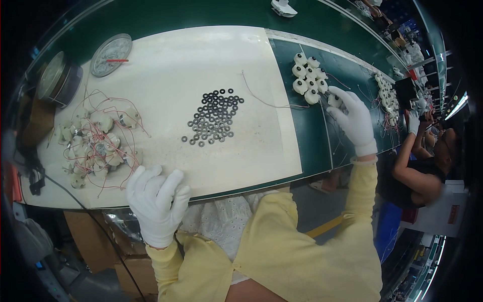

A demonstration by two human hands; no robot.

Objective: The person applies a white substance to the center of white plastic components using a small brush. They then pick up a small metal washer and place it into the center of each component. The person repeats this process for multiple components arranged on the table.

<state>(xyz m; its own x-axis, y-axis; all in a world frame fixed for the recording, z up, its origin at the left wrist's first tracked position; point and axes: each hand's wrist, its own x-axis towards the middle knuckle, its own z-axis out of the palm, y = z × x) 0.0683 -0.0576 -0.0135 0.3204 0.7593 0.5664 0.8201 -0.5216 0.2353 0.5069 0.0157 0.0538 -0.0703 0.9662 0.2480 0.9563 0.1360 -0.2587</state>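
Note:
My white-gloved right hand point(356, 121) pinches a small round off-white motor point(334, 100) between thumb and fingers. That motor is at the near right edge of a cluster of similar motors point(311, 80) with black centres on the green surface. At the front edge of the white sheet point(236, 176), my gloved left hand point(158, 204) is open, its fingers apart and nothing seen in it. Its fingertips lie beside a heap of off-white motors point(103, 146) with tangled red and white wires; whether they touch one is unclear.
Many small dark rings point(214, 116) lie mid-sheet. At the far left are a shallow round dish point(111, 55) with a red stick and a round tub point(60, 80). More motors point(387, 100) line the green belt at right, where a co-worker point(427, 166) sits.

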